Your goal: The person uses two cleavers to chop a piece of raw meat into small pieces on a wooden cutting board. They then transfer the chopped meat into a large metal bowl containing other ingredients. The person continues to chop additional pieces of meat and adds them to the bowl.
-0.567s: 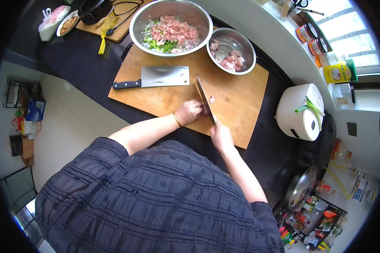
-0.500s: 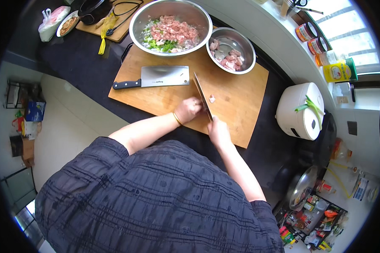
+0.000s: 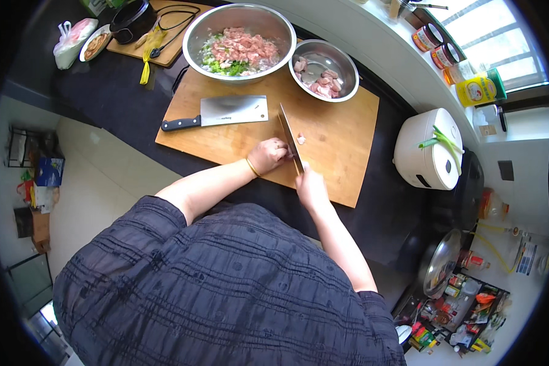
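Note:
My right hand (image 3: 312,188) grips a knife (image 3: 289,135), its blade seen nearly edge-on, upright over the wooden cutting board (image 3: 344,143). To its left, the curled fingers of my left hand (image 3: 268,156) press a piece of raw meat against the board, close beside the blade; the fingers mostly hide it. A small cut bit of meat (image 3: 301,138) lies just right of the blade. Farther back on the board rests a cleaver (image 3: 233,110) with a black handle. Pink meat chunks (image 3: 327,84) sit in the smaller steel bowl (image 3: 346,64) behind.
A large steel bowl (image 3: 193,38) of minced meat (image 3: 245,47) and chopped greens stands at the far edge of the board. At right is a white rice cooker (image 3: 422,149) with scallion pieces (image 3: 444,140) on top. Jars (image 3: 443,56) line the windowsill.
The whole view has shifted slightly, so the board and bowls appear a little farther left. My hands stay at the same spot, knife and meat still held.

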`<control>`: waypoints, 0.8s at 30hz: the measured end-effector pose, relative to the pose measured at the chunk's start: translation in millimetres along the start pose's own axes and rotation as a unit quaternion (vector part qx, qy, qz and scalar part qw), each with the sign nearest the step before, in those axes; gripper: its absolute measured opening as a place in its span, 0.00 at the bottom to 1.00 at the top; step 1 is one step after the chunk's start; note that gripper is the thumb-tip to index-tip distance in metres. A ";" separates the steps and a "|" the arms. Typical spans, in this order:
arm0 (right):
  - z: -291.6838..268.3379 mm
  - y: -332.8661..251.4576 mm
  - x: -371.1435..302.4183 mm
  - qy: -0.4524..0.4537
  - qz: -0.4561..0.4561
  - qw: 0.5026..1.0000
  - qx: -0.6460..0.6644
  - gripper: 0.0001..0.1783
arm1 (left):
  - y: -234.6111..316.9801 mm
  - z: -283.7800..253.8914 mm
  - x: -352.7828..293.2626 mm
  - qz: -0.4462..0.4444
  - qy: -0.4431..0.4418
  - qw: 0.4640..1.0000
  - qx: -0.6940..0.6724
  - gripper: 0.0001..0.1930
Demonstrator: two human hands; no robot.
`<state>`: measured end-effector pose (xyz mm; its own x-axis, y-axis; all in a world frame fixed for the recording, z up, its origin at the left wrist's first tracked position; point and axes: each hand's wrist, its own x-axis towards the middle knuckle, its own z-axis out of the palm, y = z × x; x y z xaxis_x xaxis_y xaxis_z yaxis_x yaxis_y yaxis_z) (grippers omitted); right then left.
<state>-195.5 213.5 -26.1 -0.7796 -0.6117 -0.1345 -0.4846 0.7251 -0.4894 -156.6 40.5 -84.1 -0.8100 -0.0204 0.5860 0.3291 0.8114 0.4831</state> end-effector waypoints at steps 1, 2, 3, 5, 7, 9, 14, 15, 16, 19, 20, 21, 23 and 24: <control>3.2 1.9 9.2 -0.025 0.027 0.999 0.025 0.10 | 4.1 0.3 -2.4 0.005 0.001 1.000 -0.006 0.05; 4.1 3.9 19.2 -0.048 0.052 0.996 0.051 0.10 | 6.3 -0.4 -2.7 0.007 0.003 1.000 -0.008 0.05; 3.1 6.0 22.8 -0.071 0.077 0.992 0.076 0.11 | 8.3 -1.3 -2.8 0.009 0.006 1.000 -0.010 0.05; -27.4 -7.9 16.5 -0.098 0.172 0.964 0.179 0.12 | 10.6 -3.4 -2.9 0.008 0.016 1.000 -0.014 0.05; -9.0 23.5 6.0 -0.002 0.105 0.986 0.127 0.13 | 13.9 -6.3 -4.0 0.006 0.027 0.999 -0.020 0.05; -38.9 3.5 -8.3 0.004 0.117 0.979 0.164 0.13 | 19.7 -11.9 -3.7 -0.010 0.059 0.998 -0.035 0.04; -59.2 -0.3 -37.4 -0.014 0.074 0.995 0.070 0.11 | 22.1 -15.8 -4.0 -0.050 0.079 0.996 -0.014 0.02; -60.0 -2.3 -39.7 -0.018 0.068 0.995 0.067 0.11 | 21.6 -15.7 -4.5 -0.056 0.068 0.996 -0.011 0.03; -60.4 -3.9 -41.3 -0.021 0.063 0.996 0.065 0.11 | 21.3 -15.4 -4.6 -0.063 0.057 0.996 -0.008 0.05; -57.2 -3.6 -42.3 -0.042 0.054 0.997 0.044 0.10 | 18.4 -10.1 -4.2 -0.067 0.040 0.997 0.005 0.06; -51.5 -0.1 -41.3 -0.048 0.051 0.997 0.030 0.10 | 16.9 -7.7 -4.6 -0.066 0.037 0.997 0.009 0.06; -46.0 2.9 -40.6 -0.054 0.047 0.997 0.015 0.10 | 16.2 -6.3 -6.6 -0.072 0.046 0.996 0.003 0.06; -33.9 4.8 -43.2 -0.053 0.031 0.998 0.011 0.10 | 15.1 -5.7 -9.8 -0.084 0.063 0.994 -0.009 0.05; -31.6 4.3 -44.6 -0.052 0.014 0.998 0.015 0.10 | 13.9 -6.3 -10.6 -0.087 0.066 0.994 0.001 0.04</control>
<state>-175.4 253.9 5.0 -0.7468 -0.6216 -0.2362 -0.4495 0.7337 -0.5096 -140.4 48.3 -79.5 -0.7833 -0.2366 0.5749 0.1896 0.7898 0.5833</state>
